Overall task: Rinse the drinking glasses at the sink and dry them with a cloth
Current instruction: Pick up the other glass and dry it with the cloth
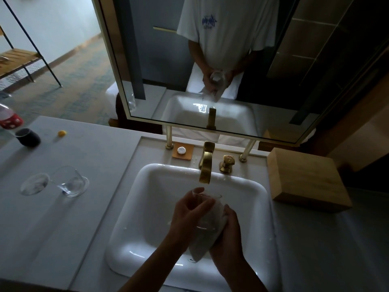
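Over the white sink (130, 228) I hold a clear drinking glass (207, 199) with its rim pointing away from me. My left hand (189, 216) grips the glass near the rim. My right hand (228, 234) holds a pale cloth (201, 247) wrapped round the glass's lower part, and the cloth's end hangs down into the basin. Two more clear glasses stand on the grey counter to the left: one (34, 184) seen from above, the other (70, 182) beside it and leaning in the wide-angle view.
A brass faucet (205, 165) with its handle (227, 164) stands behind the basin; no water runs. A wooden box (305, 182) sits right of the sink. A dark cup (27, 137), a red-labelled bottle (9, 121) and a soap dish (182, 153) are farther back. A mirror (210, 60) faces me.
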The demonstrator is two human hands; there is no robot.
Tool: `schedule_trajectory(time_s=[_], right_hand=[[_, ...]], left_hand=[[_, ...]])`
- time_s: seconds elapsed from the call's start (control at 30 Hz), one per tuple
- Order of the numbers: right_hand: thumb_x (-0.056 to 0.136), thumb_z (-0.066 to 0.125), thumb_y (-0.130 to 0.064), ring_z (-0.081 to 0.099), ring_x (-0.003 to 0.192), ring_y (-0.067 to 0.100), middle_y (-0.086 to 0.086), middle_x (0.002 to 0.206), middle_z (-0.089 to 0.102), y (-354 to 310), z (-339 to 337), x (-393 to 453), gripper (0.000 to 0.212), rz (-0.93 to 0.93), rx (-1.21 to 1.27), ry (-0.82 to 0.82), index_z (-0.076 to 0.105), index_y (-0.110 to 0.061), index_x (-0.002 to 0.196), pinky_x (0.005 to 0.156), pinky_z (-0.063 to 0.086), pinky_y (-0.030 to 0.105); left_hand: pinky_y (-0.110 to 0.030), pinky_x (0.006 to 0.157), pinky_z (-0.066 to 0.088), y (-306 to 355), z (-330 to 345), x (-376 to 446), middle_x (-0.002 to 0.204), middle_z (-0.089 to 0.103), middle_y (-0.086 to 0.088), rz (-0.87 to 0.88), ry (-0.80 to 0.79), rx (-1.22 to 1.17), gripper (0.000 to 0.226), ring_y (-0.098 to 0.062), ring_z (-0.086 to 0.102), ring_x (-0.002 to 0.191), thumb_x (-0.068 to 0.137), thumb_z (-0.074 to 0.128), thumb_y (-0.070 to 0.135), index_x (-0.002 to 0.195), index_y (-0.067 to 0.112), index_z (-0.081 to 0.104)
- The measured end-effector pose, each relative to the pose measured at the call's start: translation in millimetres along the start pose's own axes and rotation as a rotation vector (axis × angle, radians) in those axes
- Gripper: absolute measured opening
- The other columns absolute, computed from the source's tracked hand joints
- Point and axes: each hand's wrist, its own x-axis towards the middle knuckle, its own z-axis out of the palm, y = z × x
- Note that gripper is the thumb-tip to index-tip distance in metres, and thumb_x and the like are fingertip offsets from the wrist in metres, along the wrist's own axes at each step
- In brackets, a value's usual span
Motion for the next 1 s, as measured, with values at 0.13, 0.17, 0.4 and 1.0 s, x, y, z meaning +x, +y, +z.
schedule_trajectory(time_s=[0.13, 0.17, 0.4, 1.0], right_hand=[[0.098, 0.035, -0.043, 0.062, 0.103, 0.039, 0.026, 0.112, 0.068, 1, -1, -4, 0.056, 0.077, 0.19, -0.03, 0.063, -0.002, 0.123, 0.096, 0.045, 0.049], [0.098, 0.036, -0.041, 0.062, 0.103, 0.039, 0.027, 0.113, 0.067, 1, 0, -5, 0.055, 0.066, 0.235, -0.05, 0.063, 0.0, 0.124, 0.099, 0.043, 0.049], [0.096, 0.038, -0.036, 0.057, 0.119, 0.04, 0.026, 0.126, 0.063, -7, -22, -10, 0.052, 0.034, 0.281, -0.028, 0.065, 0.002, 0.121, 0.113, 0.033, 0.05], [0.097, 0.038, -0.023, 0.05, 0.13, 0.041, 0.023, 0.138, 0.055, -1, -72, -19, 0.047, -0.023, 0.096, 0.05, 0.05, -0.006, 0.139, 0.115, 0.028, 0.059]], left_hand=[[-0.029, 0.082, 0.06, -8, -7, 3, 0.116, 0.068, 0.0, 0.142, 0.027, 0.019, 0.054, -0.011, 0.069, 0.104, 0.074, 0.081, 0.045, 0.123, 0.035, 0.059], [-0.03, 0.085, 0.059, -10, -8, 4, 0.117, 0.068, 0.002, 0.161, 0.03, 0.035, 0.054, -0.011, 0.068, 0.107, 0.071, 0.08, 0.047, 0.12, 0.042, 0.059], [-0.025, 0.088, 0.056, -21, -23, 5, 0.119, 0.07, 0.011, 0.182, 0.044, 0.09, 0.058, -0.007, 0.066, 0.113, 0.066, 0.086, 0.043, 0.117, 0.05, 0.059], [-0.031, 0.088, 0.058, -43, -19, -4, 0.12, 0.07, 0.0, 0.068, 0.095, -0.04, 0.063, -0.014, 0.068, 0.111, 0.067, 0.091, 0.028, 0.123, 0.023, 0.062]])
